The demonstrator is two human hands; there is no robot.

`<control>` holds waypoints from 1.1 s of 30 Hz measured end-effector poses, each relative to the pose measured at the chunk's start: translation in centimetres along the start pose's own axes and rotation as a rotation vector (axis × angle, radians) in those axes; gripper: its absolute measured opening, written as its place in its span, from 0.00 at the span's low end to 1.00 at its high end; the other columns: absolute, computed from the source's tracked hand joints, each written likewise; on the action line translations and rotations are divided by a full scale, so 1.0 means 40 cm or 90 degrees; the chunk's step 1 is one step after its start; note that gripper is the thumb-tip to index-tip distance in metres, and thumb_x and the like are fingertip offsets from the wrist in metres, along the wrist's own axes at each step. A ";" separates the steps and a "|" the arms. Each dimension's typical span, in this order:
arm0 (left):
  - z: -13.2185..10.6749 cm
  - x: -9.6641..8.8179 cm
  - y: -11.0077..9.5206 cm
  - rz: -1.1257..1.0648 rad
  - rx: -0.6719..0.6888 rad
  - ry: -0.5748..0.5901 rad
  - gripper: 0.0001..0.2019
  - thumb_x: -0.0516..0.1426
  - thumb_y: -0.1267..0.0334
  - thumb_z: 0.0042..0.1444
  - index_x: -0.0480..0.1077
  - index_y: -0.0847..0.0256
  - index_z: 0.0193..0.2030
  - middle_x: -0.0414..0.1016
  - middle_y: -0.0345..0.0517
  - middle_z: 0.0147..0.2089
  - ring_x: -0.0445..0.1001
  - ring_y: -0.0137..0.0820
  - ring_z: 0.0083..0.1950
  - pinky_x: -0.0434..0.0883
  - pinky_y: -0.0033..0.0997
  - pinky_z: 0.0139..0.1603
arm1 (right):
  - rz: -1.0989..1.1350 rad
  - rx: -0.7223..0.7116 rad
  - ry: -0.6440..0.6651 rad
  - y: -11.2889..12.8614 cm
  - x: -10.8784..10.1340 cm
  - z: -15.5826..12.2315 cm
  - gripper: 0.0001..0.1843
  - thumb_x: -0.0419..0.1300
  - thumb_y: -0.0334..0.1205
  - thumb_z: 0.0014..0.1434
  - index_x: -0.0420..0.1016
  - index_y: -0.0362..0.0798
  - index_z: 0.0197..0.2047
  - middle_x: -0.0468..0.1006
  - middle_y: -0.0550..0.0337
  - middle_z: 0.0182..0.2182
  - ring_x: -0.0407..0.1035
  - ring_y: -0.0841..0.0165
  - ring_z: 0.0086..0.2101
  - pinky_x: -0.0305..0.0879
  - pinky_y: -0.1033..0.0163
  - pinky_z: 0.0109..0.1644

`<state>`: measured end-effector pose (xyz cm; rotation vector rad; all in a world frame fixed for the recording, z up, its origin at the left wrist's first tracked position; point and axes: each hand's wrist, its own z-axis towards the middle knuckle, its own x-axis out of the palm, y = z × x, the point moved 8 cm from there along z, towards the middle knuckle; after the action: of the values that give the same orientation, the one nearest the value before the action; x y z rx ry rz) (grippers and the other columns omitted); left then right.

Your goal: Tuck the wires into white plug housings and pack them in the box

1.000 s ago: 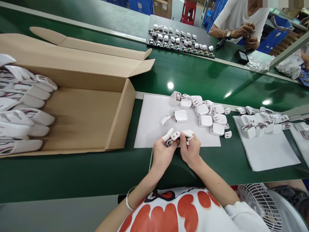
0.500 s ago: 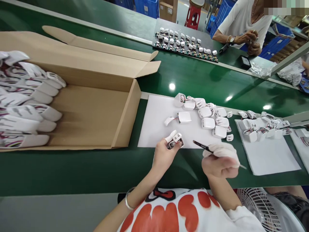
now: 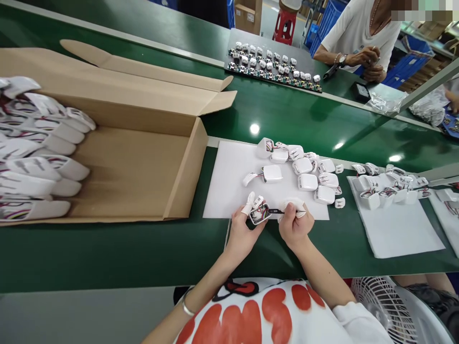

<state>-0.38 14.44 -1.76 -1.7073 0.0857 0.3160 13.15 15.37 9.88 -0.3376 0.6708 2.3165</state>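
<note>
My left hand [image 3: 244,230] is closed around a small white plastic housing [image 3: 258,215] whose open side shows coloured wires. A small white cap piece [image 3: 258,201] sits at the housing's upper edge by my fingers. In my right hand [image 3: 296,224] are dark-tipped tweezers [image 3: 278,211], their tip at the housing's opening. White covers wrap some fingertips of both hands. Just beyond, on the white sheet [image 3: 229,167], lies another white housing [image 3: 272,174] with a wired end piece [image 3: 249,178]. Several more white housings [image 3: 307,182] are grouped to its right.
On the left stands an open cardboard box [image 3: 143,172] partly filled with white wired parts [image 3: 39,181]. A second white sheet [image 3: 401,234] with similar parts lies right. Across the bench are a black tray [image 3: 276,79] of small boards and a co-worker [image 3: 362,43]. A fan [image 3: 387,306] stands lower right.
My right hand has moved left and inward, bringing the tweezers' tip to the housing. The housing in my left hand has turned so its wires show more.
</note>
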 end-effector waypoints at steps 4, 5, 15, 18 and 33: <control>0.000 -0.004 -0.008 0.018 0.014 -0.005 0.16 0.60 0.58 0.51 0.72 0.60 0.47 0.74 0.48 0.45 0.70 0.39 0.49 0.64 0.40 0.54 | 0.005 -0.037 0.012 0.011 0.013 -0.004 0.09 0.49 0.31 0.65 0.69 0.45 0.36 0.73 0.58 0.25 0.70 0.70 0.26 0.66 0.69 0.28; 0.000 -0.005 -0.009 0.021 0.016 -0.007 0.16 0.60 0.59 0.52 0.72 0.61 0.47 0.74 0.48 0.45 0.70 0.39 0.49 0.64 0.39 0.54 | 0.002 -0.043 0.015 0.014 0.016 -0.005 0.09 0.50 0.31 0.65 0.69 0.45 0.36 0.73 0.58 0.24 0.70 0.70 0.25 0.66 0.69 0.28; 0.002 -0.007 -0.008 0.039 0.035 -0.023 0.15 0.61 0.62 0.51 0.72 0.60 0.46 0.75 0.46 0.43 0.70 0.38 0.48 0.64 0.39 0.53 | -0.032 -0.109 -0.001 0.036 0.019 -0.011 0.10 0.47 0.33 0.66 0.68 0.46 0.37 0.71 0.58 0.22 0.69 0.69 0.23 0.66 0.67 0.25; 0.002 -0.010 -0.015 0.046 0.042 -0.027 0.15 0.61 0.64 0.50 0.73 0.59 0.46 0.75 0.45 0.42 0.70 0.37 0.46 0.65 0.37 0.51 | -0.035 -0.115 -0.004 0.035 0.021 -0.009 0.11 0.46 0.33 0.66 0.68 0.47 0.36 0.71 0.59 0.22 0.69 0.69 0.23 0.65 0.68 0.26; 0.003 -0.015 -0.027 0.069 0.064 -0.038 0.15 0.62 0.64 0.50 0.72 0.60 0.46 0.75 0.45 0.42 0.71 0.37 0.44 0.66 0.36 0.49 | -0.003 -0.097 0.021 0.020 0.046 -0.021 0.11 0.47 0.33 0.65 0.69 0.47 0.36 0.73 0.57 0.24 0.70 0.68 0.25 0.67 0.67 0.27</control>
<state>-0.70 14.67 -0.58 -1.5961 0.1477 0.4353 11.33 15.42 8.73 -0.4472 0.5086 2.3674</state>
